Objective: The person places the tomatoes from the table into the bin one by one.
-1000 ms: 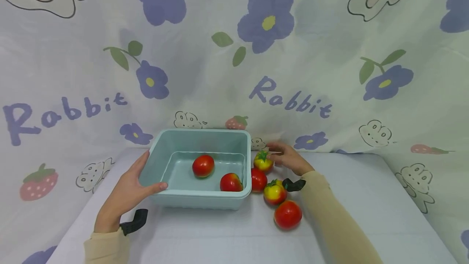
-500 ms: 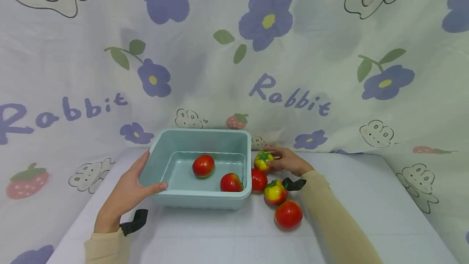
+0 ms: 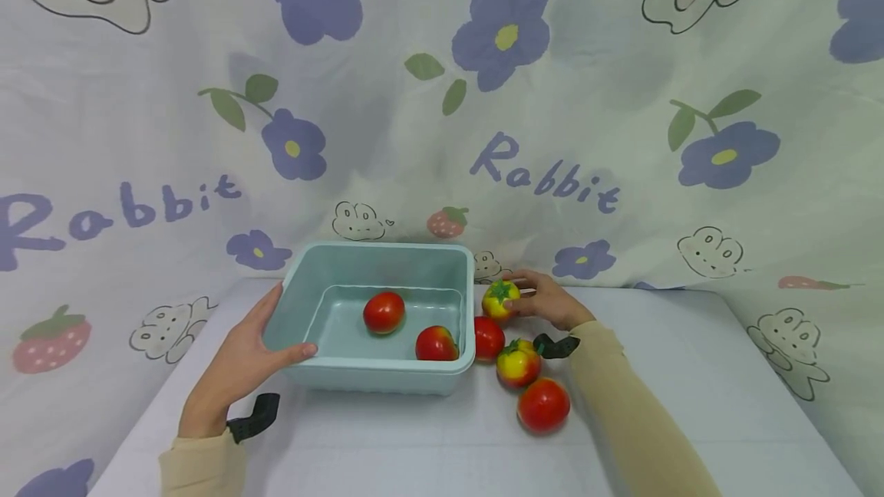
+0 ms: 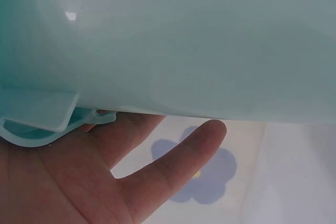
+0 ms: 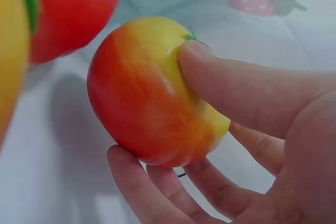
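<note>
At the left end of a pale teal plastic bin (image 3: 373, 376), my left hand (image 3: 238, 363) holds the near corner. Its thumb lies over the front rim, while fingers (image 4: 176, 169) reach along the outer wall. Beyond the bin's right side, my right hand (image 3: 549, 301) grips a yellow-and-red tomato (image 5: 147, 93) with a green calyx. The thumb presses near its top and the fingertips support it from below. Two red tomatoes, one near the middle (image 3: 384, 313) and one by the front right corner (image 3: 436, 343), lie inside the bin.
Right of the bin lie a red tomato (image 3: 489, 339) close to its wall, a yellow-red one (image 3: 519, 363) with a green top, and a larger red one (image 3: 543, 406) nearest me. A patterned cloth (image 3: 387, 136) hangs behind the white table (image 3: 387, 451).
My right thumb and fingers have come round the yellow-red tomato, which has shifted slightly right and up in the head view. My left hand and the bin stay put.
</note>
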{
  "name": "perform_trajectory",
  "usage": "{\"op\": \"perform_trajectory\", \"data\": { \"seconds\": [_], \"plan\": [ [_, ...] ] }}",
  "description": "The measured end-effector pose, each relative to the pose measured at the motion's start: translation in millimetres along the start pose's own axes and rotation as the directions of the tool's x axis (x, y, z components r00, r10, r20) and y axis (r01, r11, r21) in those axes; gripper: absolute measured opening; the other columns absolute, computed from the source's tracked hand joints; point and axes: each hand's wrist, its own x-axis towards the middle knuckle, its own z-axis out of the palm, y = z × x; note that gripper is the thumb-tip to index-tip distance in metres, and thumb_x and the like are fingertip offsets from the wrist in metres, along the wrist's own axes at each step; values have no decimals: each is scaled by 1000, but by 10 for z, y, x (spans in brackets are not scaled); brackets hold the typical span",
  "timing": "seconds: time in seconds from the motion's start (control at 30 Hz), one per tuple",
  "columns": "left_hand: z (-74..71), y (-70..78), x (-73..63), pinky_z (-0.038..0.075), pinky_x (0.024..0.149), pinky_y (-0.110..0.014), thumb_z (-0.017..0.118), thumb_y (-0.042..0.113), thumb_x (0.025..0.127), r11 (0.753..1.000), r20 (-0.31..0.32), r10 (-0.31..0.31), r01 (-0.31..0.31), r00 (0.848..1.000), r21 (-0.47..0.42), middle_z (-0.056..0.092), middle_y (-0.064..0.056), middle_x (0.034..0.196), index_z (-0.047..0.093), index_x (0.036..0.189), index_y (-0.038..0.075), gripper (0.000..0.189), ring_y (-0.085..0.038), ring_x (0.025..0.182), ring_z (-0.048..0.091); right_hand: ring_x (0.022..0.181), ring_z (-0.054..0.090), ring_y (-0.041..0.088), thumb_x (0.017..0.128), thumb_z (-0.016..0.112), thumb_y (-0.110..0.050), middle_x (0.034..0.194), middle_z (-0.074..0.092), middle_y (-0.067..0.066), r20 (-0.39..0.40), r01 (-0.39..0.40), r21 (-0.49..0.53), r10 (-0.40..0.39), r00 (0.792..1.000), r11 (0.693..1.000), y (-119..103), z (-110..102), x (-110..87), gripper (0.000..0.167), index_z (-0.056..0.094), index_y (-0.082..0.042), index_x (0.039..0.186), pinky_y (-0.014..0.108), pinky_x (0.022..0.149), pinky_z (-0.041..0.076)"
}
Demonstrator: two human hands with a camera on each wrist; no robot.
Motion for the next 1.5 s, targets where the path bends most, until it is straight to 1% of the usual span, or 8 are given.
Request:
{"op": "perform_trajectory", "data": {
  "seconds": [0.17,0.43,0.67,0.83,0.97,1.2,1.33,1.5],
  "plan": [
    [3,12,4,24,107,-76,81,45,83,1000,3,-12,12,1000,2,12,-25,165,4,162,9,116,-52,146,18,127,52,40,88,78,-22,147,46,17,-35,18,-10,-18,999,1000,-48,-44,-10,60,54,-17,143,46,97,54],
    [17,16,14,24,107,-76,80,45,83,1000,4,-21,21,1000,-2,11,-25,165,4,162,7,116,-52,147,17,134,43,45,89,77,-25,147,46,16,-70,59,-5,-59,996,998,-153,-84,-74,61,51,-17,144,53,101,50],
    [35,12,34,24,106,-76,80,45,83,1000,-4,-15,15,1000,3,12,-24,165,5,162,9,116,-52,146,18,134,44,44,89,77,-25,152,43,16,-126,85,0,-85,988,996,-272,-62,-174,60,52,-19,143,55,102,49],
    [46,13,45,25,106,-76,80,45,83,1000,-8,-16,16,1000,3,12,-23,165,4,163,11,116,-52,146,19,134,45,43,89,77,-23,150,46,15,-184,113,-1,-112,977,994,-363,-12,-262,59,52,-19,143,56,102,49],
    [55,13,51,25,106,-77,80,45,83,1000,-8,-21,21,1000,3,11,-24,165,3,163,10,116,-52,146,18,133,46,40,90,77,-23,149,47,12,-228,127,-3,-124,966,992,-408,42,-318,58,53,-21,143,55,102,49],
    [70,24,60,25,106,-77,80,45,83,1000,-12,-26,26,1000,3,11,-24,165,3,162,10,116,-52,146,19,133,46,39,92,75,-21,147,48,11,-273,166,-4,-161,948,986,-475,124,-427,57,52,-19,144,54,102,50],
    [74,42,55,24,107,-76,80,43,83,1000,-15,-28,28,999,6,11,-26,165,3,162,8,116,-53,146,18,134,46,38,92,74,-17,147,48,9,-298,197,25,-181,937,980,-503,174,-475,56,52,-17,144,53,103,49],
    [85,55,55,24,106,-76,80,44,83,1000,-18,-29,29,999,5,11,-26,165,4,162,7,116,-52,146,18,134,46,33,93,74,-15,148,48,5,-336,233,60,-200,920,971,-559,237,-537,56,51,-15,144,49,104,49]
  ]
}}
